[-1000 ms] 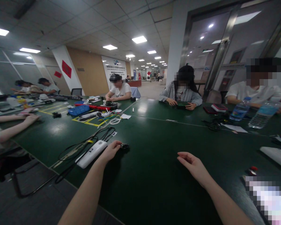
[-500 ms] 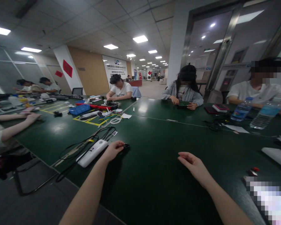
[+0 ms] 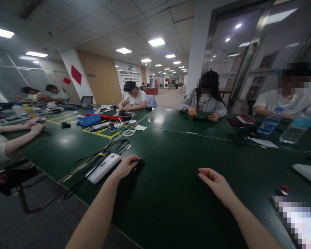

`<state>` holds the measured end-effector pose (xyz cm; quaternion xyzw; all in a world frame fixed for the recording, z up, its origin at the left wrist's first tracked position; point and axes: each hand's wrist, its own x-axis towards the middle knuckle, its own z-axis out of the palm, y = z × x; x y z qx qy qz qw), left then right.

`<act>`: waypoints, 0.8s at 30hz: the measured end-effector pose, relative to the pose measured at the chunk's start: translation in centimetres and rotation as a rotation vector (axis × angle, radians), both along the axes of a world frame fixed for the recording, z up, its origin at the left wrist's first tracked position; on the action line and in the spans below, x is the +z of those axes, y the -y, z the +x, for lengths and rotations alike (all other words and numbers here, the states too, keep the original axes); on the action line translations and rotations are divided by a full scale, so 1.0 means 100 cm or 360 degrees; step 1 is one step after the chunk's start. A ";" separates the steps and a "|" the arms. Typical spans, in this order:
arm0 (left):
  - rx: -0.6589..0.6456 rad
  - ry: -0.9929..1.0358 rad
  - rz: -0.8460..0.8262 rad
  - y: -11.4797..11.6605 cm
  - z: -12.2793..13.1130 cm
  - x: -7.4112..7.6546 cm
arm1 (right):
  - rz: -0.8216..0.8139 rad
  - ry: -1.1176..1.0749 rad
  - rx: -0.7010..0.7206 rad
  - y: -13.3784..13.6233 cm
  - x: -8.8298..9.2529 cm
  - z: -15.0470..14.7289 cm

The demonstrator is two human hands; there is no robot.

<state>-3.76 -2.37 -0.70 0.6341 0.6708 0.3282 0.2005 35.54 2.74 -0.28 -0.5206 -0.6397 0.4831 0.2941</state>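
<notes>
My left hand (image 3: 125, 166) is closed, thumb and fingers pinching a small black object (image 3: 141, 161) at the table surface; its exact kind is too small and dark to make out. Just left of that hand lies a long white device marked "2" (image 3: 103, 168), like a power bank, with black cables (image 3: 93, 157) looped around it. My right hand (image 3: 214, 179) hovers or rests over the green table (image 3: 168, 197), palm inward, its thumb slightly apart from the stretched fingers, with nothing seen between them.
A blue tray (image 3: 88, 120), a white cable coil (image 3: 129, 132) and tools lie farther left. Water bottles (image 3: 271, 121) stand at the right, near a white device (image 3: 307, 174) and a pixelated screen (image 3: 298, 218). Several other people sit around the table.
The view has turned slightly left, so the scene sits a little farther right. Both hands keep nearly the same pose, the left still pinching the small black object.
</notes>
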 end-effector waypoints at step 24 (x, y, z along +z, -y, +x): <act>-0.0044 -0.0081 -0.0027 -0.001 -0.003 -0.002 | 0.0023 -0.0014 0.0000 -0.003 -0.007 0.001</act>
